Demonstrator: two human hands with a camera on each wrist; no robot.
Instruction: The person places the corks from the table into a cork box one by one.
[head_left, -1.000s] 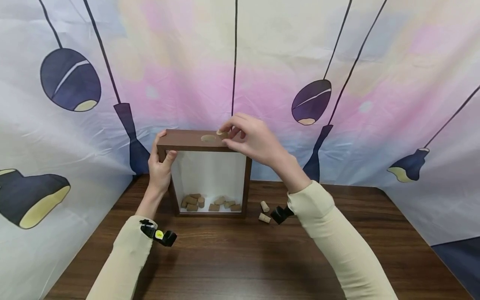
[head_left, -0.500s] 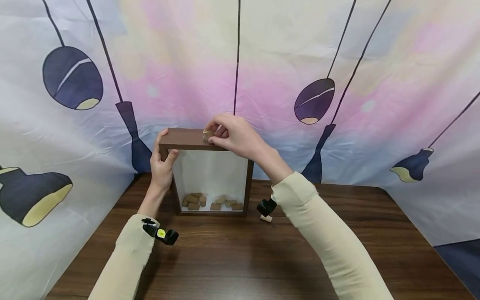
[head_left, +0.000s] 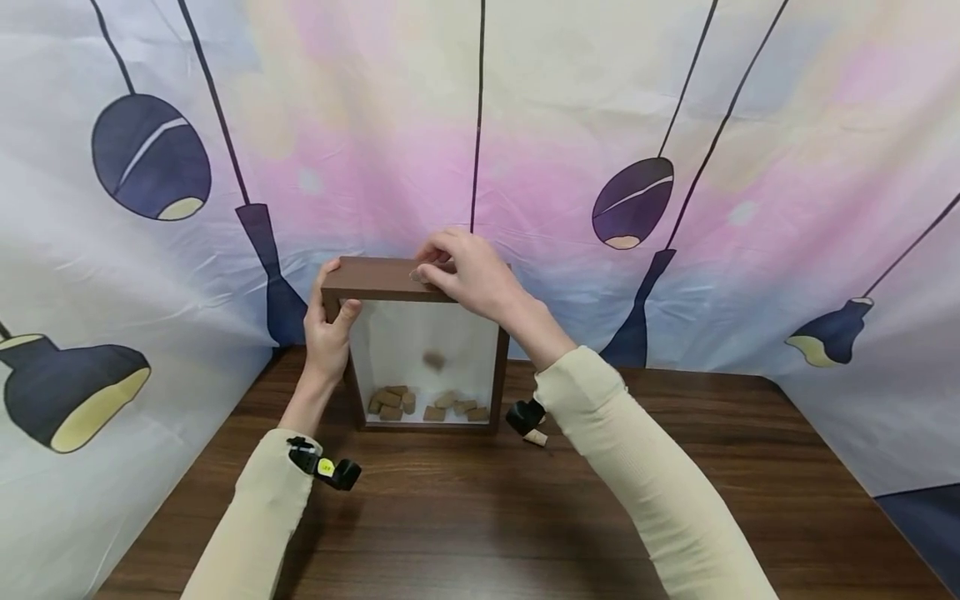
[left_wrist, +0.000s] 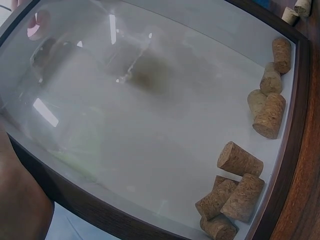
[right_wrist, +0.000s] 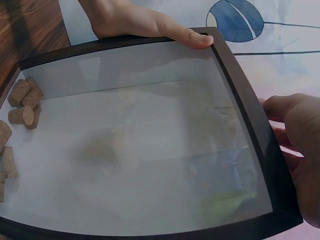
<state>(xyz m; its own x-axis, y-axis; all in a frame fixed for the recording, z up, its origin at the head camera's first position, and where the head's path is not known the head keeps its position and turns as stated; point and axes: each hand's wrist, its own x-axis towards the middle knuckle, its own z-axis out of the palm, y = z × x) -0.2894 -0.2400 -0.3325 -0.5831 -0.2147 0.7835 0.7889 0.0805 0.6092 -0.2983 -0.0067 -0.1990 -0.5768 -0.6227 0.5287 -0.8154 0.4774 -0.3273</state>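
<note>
A brown wooden shadow box (head_left: pixel 375 279) with a clear front stands upright on the table. My left hand (head_left: pixel 327 342) grips its upper left corner, thumb on the front edge. Over the top opening, which is mostly hidden, my right hand (head_left: pixel 480 275) rests with loosely bent fingers and no cork visible between them. A blurred cork (head_left: pixel 434 359) is in mid-air inside the box. Several corks lie at the bottom in a left pile (head_left: pixel 390 412) and a right group (head_left: pixel 437 413); the left wrist view shows these tapered corks (left_wrist: pixel 243 197) closely.
Beside the box on the right, a loose cork (head_left: pixel 536 437) lies on the dark wooden table (head_left: pixel 420 517), with another mostly hidden behind the right wrist camera (head_left: pixel 524 415). A lamp-patterned cloth (head_left: pixel 360 125) hangs behind the box.
My right hand moved left along the box top with a cork to the opening and let it go; the cork now drops inside. My left hand keeps its hold on the corner.
</note>
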